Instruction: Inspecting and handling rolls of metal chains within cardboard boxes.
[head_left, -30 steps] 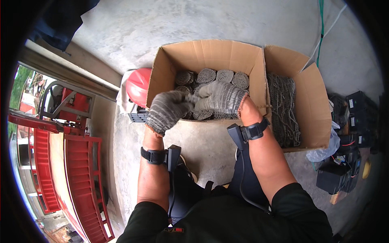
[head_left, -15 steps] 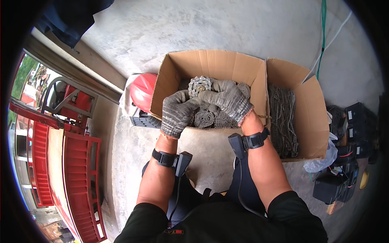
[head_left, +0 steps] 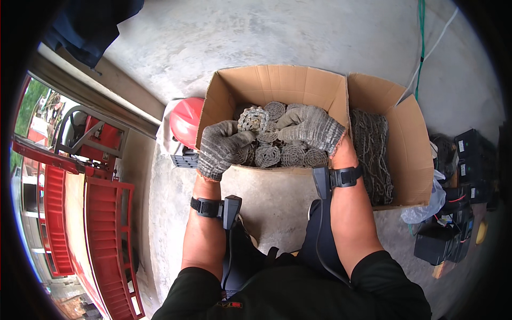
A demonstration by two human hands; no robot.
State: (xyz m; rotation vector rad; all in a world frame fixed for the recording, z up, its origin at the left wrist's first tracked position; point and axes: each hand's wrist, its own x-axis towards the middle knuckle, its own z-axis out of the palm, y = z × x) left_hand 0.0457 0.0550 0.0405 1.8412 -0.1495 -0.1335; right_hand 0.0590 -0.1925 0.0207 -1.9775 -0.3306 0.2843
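Note:
My left hand [head_left: 223, 148], in a grey knitted glove, grips a coiled roller chain [head_left: 253, 119] by its lower left side, above an open cardboard box [head_left: 282, 80]. To the right of the coil, my gloved right hand [head_left: 313, 128] has its fingers pinched together. A short run of chain seems to reach from the coil to these fingertips, though the exact grip is partly hidden. Below both hands, several rolled chains [head_left: 266, 156] lie in the box, flat sides up. My hands cover some of them.
A second cardboard box [head_left: 410, 160] adjoins on the right, with chains [head_left: 369, 154] laid lengthwise inside. A red helmet [head_left: 186, 121] is beside the left box. Black batteries [head_left: 434, 242] and a plastic bag [head_left: 425, 205] are at right. A red metal frame [head_left: 109, 234] stands at left.
My hands have moved apart, the left one leftward with the coil and the right one rightward. More of the rolled chains in the box now shows.

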